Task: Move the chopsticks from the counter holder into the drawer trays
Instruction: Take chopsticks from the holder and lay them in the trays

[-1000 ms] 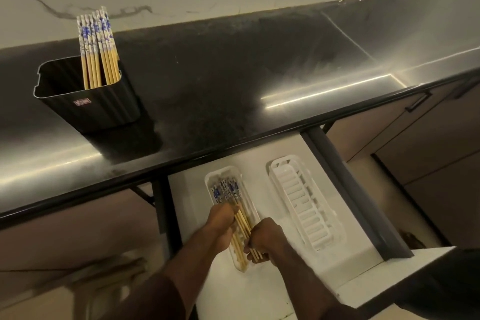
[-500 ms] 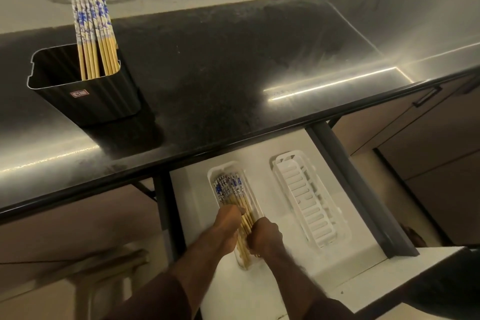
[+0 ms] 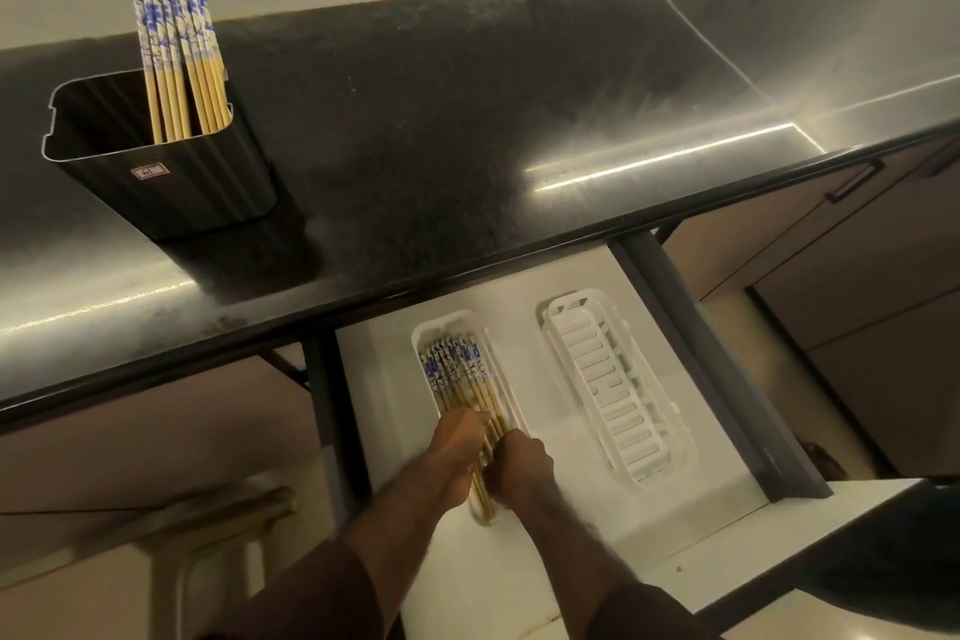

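Note:
A black ribbed holder (image 3: 171,182) stands on the dark counter at the left, with several bamboo chopsticks (image 3: 174,47), blue-and-white at their tops, upright inside it. Below, an open white drawer holds two white trays. The left tray (image 3: 423,333) carries a bundle of chopsticks (image 3: 457,369) lying lengthwise. My left hand (image 3: 457,447) and my right hand (image 3: 519,470) press against the bundle from either side near its plain ends, fingers curled around the sticks. The right tray (image 3: 613,395) is slotted and holds nothing.
The black counter (image 3: 467,146) overhangs the back of the drawer (image 3: 524,307). A dark drawer side rail (image 3: 711,379) runs along the right. Brown cabinet fronts with a handle (image 3: 852,179) lie further right.
Both hands have closed in together on the bundle and straightened it in the left tray. The view has tilted slightly; the holder's chopsticks have not moved.

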`<move>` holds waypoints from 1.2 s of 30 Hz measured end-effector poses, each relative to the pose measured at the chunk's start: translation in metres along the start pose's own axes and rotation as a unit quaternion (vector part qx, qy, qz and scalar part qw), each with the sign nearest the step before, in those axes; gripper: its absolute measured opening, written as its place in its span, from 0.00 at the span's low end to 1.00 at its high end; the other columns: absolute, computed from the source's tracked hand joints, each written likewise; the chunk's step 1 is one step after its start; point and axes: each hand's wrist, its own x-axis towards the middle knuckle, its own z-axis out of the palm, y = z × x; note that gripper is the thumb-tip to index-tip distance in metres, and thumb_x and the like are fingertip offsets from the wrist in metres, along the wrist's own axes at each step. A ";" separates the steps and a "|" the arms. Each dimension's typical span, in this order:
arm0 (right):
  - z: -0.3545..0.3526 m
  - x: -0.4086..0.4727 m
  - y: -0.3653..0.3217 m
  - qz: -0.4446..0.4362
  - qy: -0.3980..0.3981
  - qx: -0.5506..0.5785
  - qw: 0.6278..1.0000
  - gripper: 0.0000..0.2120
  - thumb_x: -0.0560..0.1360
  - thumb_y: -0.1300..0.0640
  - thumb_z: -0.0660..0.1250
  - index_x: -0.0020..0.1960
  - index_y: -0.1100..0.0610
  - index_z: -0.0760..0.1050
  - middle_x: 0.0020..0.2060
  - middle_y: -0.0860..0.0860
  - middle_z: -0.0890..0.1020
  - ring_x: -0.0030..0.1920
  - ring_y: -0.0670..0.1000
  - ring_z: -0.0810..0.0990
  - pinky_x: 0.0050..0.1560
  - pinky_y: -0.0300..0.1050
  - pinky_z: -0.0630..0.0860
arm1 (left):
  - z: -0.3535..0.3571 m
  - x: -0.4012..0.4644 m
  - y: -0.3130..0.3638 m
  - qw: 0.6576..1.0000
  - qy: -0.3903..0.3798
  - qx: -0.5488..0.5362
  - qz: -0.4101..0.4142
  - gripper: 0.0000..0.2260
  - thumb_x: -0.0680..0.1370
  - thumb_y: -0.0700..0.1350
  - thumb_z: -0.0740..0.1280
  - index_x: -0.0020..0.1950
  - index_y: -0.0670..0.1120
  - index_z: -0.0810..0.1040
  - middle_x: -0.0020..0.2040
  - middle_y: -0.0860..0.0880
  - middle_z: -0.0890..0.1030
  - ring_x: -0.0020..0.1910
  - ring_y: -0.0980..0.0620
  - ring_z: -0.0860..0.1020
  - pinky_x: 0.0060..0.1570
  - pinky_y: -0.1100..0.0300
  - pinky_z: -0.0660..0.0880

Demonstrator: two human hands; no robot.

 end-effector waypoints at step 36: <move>0.011 -0.003 0.008 -0.079 0.083 -0.002 0.993 0.12 0.79 0.53 0.62 0.60 0.55 0.77 0.51 0.52 0.83 0.48 0.52 0.83 0.49 0.45 0.80 | 0.000 0.000 -0.013 0.999 -0.012 0.028 -0.011 0.19 0.82 0.44 0.57 0.72 0.39 0.67 0.62 0.40 0.76 0.62 0.42 0.74 0.63 0.50 0.69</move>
